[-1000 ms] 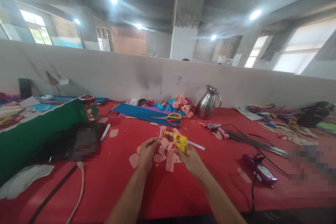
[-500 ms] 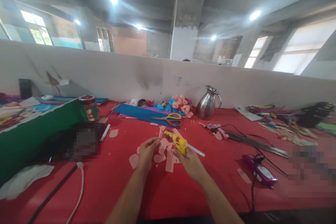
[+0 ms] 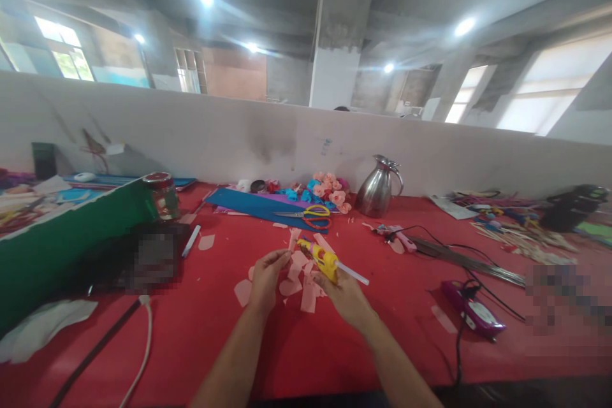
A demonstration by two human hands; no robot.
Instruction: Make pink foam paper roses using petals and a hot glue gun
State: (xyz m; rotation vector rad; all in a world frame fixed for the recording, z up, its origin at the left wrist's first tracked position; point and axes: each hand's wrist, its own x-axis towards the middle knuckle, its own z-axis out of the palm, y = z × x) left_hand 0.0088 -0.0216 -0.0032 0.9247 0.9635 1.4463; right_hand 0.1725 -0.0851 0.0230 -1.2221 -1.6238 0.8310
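Note:
My right hand [image 3: 347, 291] is closed round a yellow hot glue gun [image 3: 326, 262], with a pale glue stick [image 3: 354, 273] jutting from its back end. The gun's nozzle points up and left, close to a pink paper strip [image 3: 294, 239]. Pinched between the thumb and fingers of my left hand [image 3: 268, 273] is the lower end of that strip; whether nozzle and strip touch I cannot tell. Below both hands, several cut pink paper pieces [image 3: 309, 298] lie scattered on the red table [image 3: 229, 344].
Beyond my hands, yellow-and-red scissors [image 3: 313, 217] rest on blue paper [image 3: 248, 207], with paper flowers [image 3: 329, 191] behind. A steel jug [image 3: 377, 188] stands by the white partition. A purple power strip [image 3: 471, 310] with cords is at right; a glass jar [image 3: 162, 194] and green board [image 3: 95, 229] at left.
The glue gun in my right hand has shifted slightly left, its nozzle nearer the pink strip. My left hand keeps its pinch in nearly the same place.

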